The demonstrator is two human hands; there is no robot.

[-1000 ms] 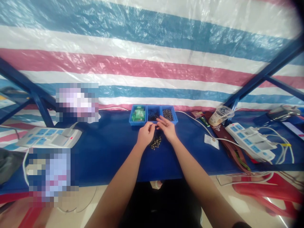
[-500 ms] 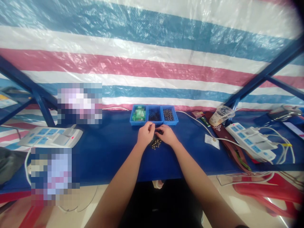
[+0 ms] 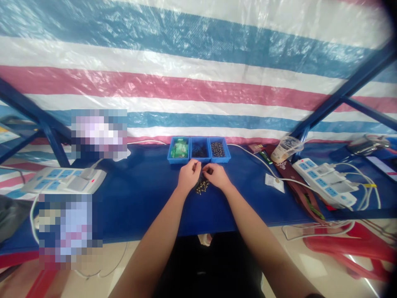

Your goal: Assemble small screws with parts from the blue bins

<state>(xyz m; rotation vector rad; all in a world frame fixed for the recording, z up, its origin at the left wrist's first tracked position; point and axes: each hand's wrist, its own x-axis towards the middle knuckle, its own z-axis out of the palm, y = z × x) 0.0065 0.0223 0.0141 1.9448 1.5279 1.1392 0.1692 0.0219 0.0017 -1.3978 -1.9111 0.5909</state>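
Note:
My left hand [image 3: 187,176] is closed in a pinch, thumb against fingertips. Facing it, my right hand [image 3: 218,175] is curled with its fingertips pressed together, a narrow gap away. Whatever is between the fingers of either hand is too small to make out. Just below and between them lies a pile of small brass-and-black parts [image 3: 202,187] on the blue table [image 3: 206,215], partly covered by the hands. Beyond my fingertips stand three joined blue bins: the left bin [image 3: 178,161] holds green pieces, the middle bin [image 3: 200,159] thin black parts, the right bin [image 3: 221,159] small dark metallic parts.
On the right are a small white packet [image 3: 274,182], a clear plastic cup [image 3: 285,150], a brown strap [image 3: 296,186] and a power strip [image 3: 324,182] with cables. Another power strip [image 3: 66,180] lies left, near pixelated patches. A striped sheet [image 3: 198,87] hangs behind.
The view has shifted slightly. My hands remain over the pile, with small finger movements; the right fingertips look more tightly curled. The bins and pile look the same.

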